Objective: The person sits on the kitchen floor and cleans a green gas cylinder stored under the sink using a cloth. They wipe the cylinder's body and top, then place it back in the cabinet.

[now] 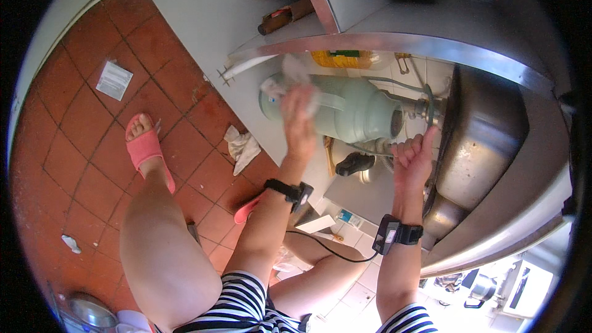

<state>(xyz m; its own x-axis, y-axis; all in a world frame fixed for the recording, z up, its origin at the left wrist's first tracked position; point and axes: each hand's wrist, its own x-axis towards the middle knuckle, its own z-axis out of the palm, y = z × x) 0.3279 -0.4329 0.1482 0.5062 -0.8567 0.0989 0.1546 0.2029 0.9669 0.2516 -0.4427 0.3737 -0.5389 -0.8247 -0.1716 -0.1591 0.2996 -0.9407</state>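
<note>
A large pale green vacuum flask [340, 111] spans the opening under the sink, its neck pointing right in the view. It has a side grip and a thin green carrying loop. My left hand [299, 122] is blurred at the side grip, with a crumpled white cloth [296, 71] in its fingers against the flask's body. The curled fingers of my right hand [414, 155] are closed round the carrying loop [431, 101] near the neck, palm side showing, thumb extended. Part of the flask's base and side is hidden by the cloth and left hand.
A steel sink bowl [481, 134] hangs close right of my right hand. A metal-edged shelf [407, 42] runs above the flask. Behind are a bottle of yellow liquid [342, 59] and pipes. A crumpled white cloth [241, 148] and a packet [114, 81] lie on the tiled floor.
</note>
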